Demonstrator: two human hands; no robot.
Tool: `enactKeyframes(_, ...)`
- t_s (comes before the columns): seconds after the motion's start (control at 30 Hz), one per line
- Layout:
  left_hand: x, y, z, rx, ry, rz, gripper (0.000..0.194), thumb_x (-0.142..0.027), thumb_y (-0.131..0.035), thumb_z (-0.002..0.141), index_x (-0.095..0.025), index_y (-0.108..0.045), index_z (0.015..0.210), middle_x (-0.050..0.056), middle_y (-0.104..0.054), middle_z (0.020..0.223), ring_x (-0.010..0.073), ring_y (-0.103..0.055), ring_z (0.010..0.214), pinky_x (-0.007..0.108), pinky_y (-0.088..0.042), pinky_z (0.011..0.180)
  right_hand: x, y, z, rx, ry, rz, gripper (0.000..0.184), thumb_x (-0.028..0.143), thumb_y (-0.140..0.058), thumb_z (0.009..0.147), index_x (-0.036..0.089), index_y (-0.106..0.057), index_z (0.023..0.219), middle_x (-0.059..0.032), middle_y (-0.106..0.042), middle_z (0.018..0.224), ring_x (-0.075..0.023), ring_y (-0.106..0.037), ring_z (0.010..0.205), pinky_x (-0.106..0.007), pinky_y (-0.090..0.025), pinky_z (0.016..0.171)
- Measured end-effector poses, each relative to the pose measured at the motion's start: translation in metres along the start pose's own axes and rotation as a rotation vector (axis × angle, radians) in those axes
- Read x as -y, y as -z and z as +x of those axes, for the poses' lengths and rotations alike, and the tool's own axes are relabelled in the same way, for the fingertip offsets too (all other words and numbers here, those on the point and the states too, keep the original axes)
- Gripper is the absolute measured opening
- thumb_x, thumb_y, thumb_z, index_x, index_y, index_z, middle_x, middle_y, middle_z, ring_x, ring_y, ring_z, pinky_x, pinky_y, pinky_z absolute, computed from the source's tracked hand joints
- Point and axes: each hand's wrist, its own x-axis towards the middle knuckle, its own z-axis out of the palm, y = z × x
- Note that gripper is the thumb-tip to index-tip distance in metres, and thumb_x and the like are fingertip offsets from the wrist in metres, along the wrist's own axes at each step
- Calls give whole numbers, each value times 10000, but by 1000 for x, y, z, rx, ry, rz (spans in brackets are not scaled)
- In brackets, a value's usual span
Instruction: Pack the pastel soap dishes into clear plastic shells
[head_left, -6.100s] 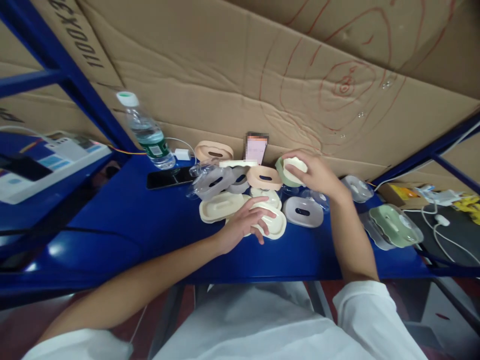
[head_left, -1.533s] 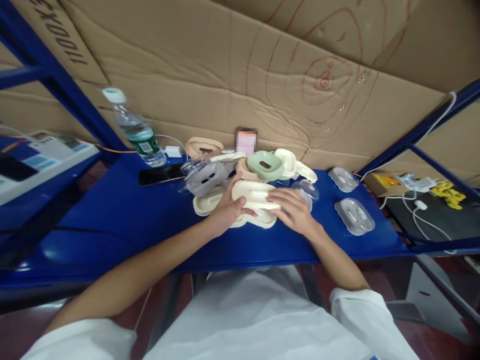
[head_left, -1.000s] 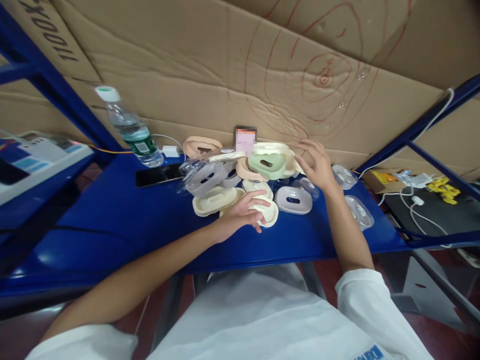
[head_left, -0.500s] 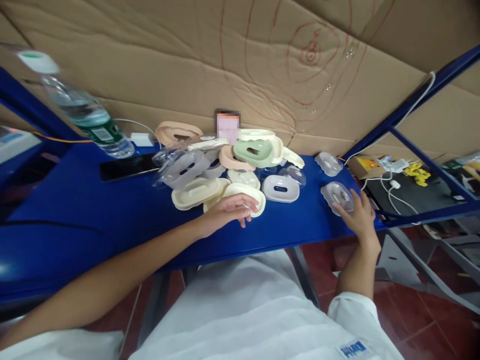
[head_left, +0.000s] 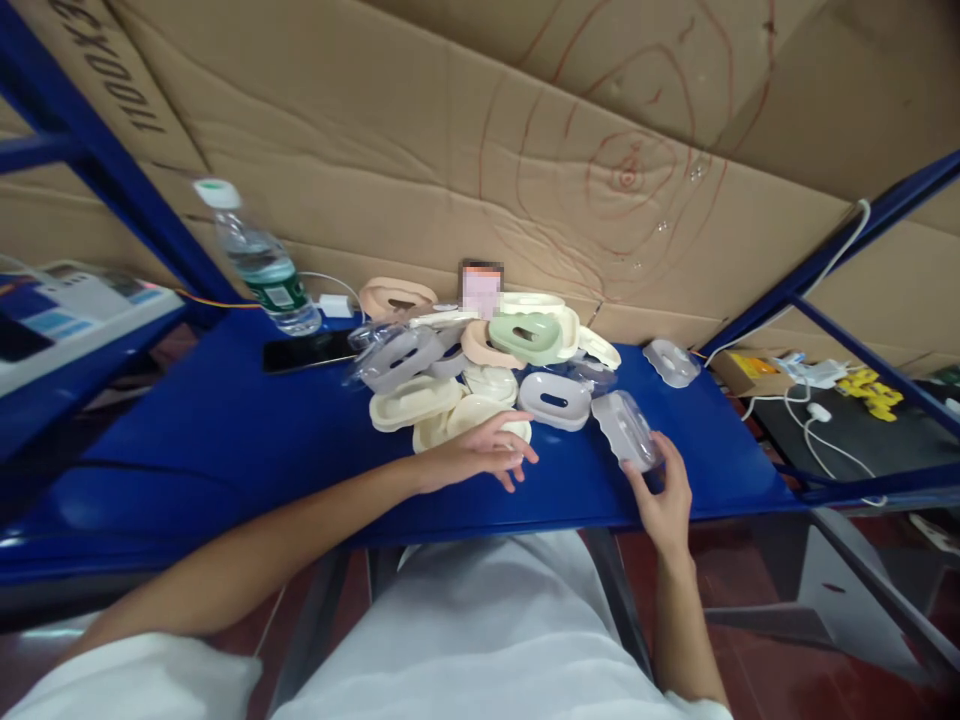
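Right of the frame's centre, a clear-lidded case (head_left: 624, 430) is gripped at its lower end by the thumb and fingers of the right hand (head_left: 666, 495); whether it is lifted off the blue table (head_left: 225, 440) cannot be told. Below centre, the left hand (head_left: 476, 455) is held loosely spread over a cream tray (head_left: 480, 408), nothing grasped. The handling of 1 case is judged the step in hand; for the next move, clearance from the grey tray (head_left: 555, 419) seems called for.

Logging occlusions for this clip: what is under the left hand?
Under the left hand is a cream dish: its far part shows, while the hand covers part of its near side. What lies beneath the dish is hidden. Whether hand and dish touch cannot be told.
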Motion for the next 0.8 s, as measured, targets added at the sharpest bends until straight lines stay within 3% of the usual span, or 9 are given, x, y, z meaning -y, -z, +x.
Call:
enactKeyframes(0.1,8,-2,-1,67,56,-10,864,-485,-826,949,-366,-359,1667,183,-639,1456,256,-752,1096,468,-633,925,23,-15,-6,5,-38,190,622,512,-737,970,311,-574,1535,-150,-606,1566,-400,-600,1442,-638,-575,1104)
enactKeyframes(0.2,14,-5,-3,32,45,-53,1051,-504,-924,841,-426,-314,1693,199,-462,1670,342,-688,1307,556,-591,1029,56,-32,-12,142,85,348,624,464,-726,997,285,-533,1562,-160,-562,1607,-372,-572,1480,-573,-555,1149)
enactKeyframes(0.3,13,-5,-3,-45,-23,-57,955,-534,-970,765,-288,-543,1582,184,-608,1567,400,-617,1417,594,-500,1163,90,-50,-8,347,322,356,706,467,-816,941,295,-522,1559,-168,-513,1640,-373,-505,1537,-574,-505,1209)
enactKeyframes(0.4,9,-1,-1,-183,-129,-59,799,-495,-999,726,-203,-692,1403,157,-718,1446,390,-636,1400,547,-463,1218,111,-67,9,394,438,364,756,549,-806,941,287,-481,1571,-190,-500,1634,-375,-499,1540,-594,-507,1206)
enactKeyframes(0.53,6,6,1,-293,-191,-85,877,-465,-1046,637,-190,-691,1391,156,-750,1389,385,-690,1315,533,-523,1150,112,-82,35,421,396,482,581,634,-625,1036,278,-553,1490,-171,-583,1570,-359,-564,1488,-568,-534,1186)
enactKeyframes(0.63,5,6,1,-287,-204,-76,898,-495,-1047,625,-179,-692,1387,159,-763,1358,381,-694,1298,518,-536,1129,101,-88,44,416,239,612,541,654,-400,1112,281,-549,1474,-144,-710,1400,-319,-738,1252,-511,-640,1034)
enactKeyframes(0.7,5,4,0,-279,-195,-64,902,-510,-1044,625,-179,-689,1385,154,-769,1340,375,-697,1285,510,-541,1120,93,-90,44,358,179,630,578,681,-347,1110,271,-539,1470,-143,-743,1327,-313,-788,1114,-504,-670,951)
enactKeyframes(0.8,9,5,-2,-284,-148,-36,928,-528,-1039,623,-180,-667,1399,147,-780,1302,374,-704,1259,516,-546,1106,87,-90,45,229,232,585,595,694,-381,1093,258,-542,1464,-170,-694,1428,-343,-770,1176,-533,-658,975)
